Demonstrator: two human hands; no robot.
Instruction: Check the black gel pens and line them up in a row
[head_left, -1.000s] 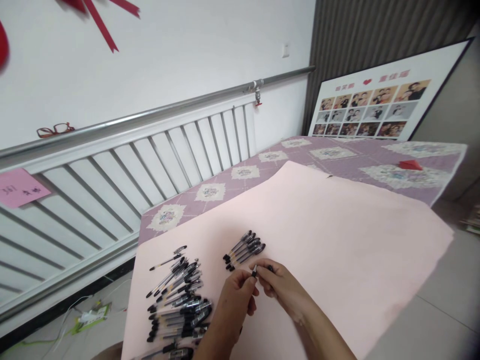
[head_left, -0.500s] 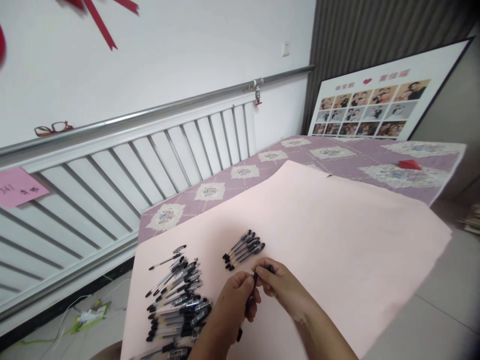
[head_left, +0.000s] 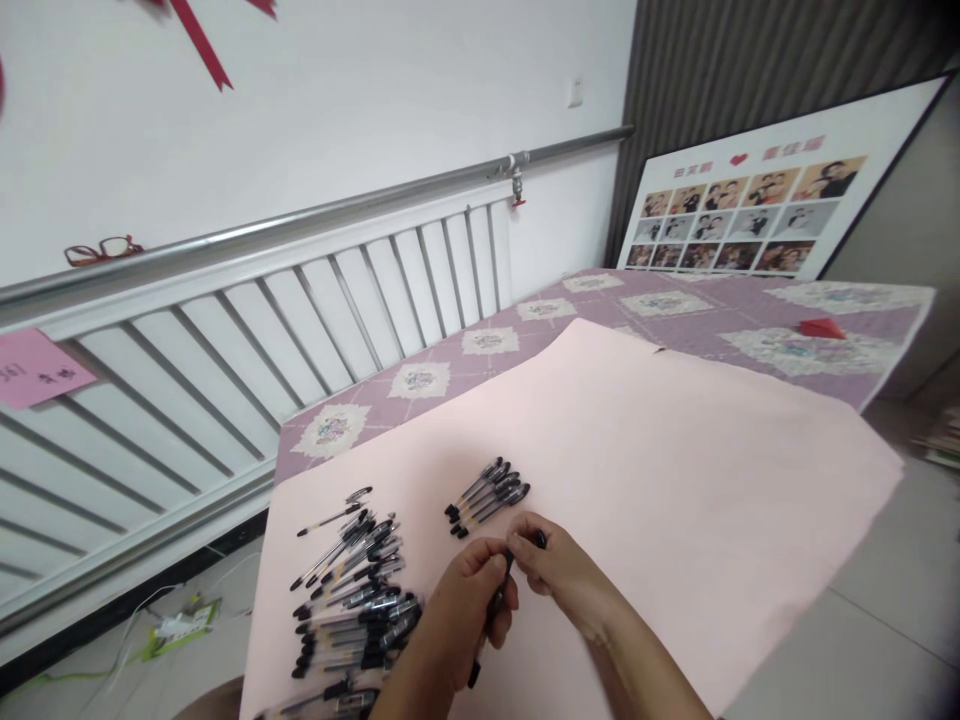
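Note:
My left hand (head_left: 469, 600) is closed round a black pen (head_left: 489, 620), whose barrel sticks out below the fist. My right hand (head_left: 559, 572) pinches the pen's top end, fingertip to fingertip with the left. Both hands hover over a large pink sheet (head_left: 675, 470). Just beyond them lies a small neat row of capped black pens (head_left: 487, 496). To the left a bigger loose heap of pens (head_left: 356, 590) is spread over the sheet's near left corner.
The pink sheet covers a table with a purple patterned cloth (head_left: 525, 320). A white slatted radiator cover (head_left: 262, 330) runs along the wall at left, with red glasses (head_left: 94, 250) on its ledge. A photo board (head_left: 757, 215) leans at the back right. A red folded paper (head_left: 821, 328) lies far right.
The pen has slid down through my left fist, so more of the barrel shows below it. Both hands stay joined at its top end.

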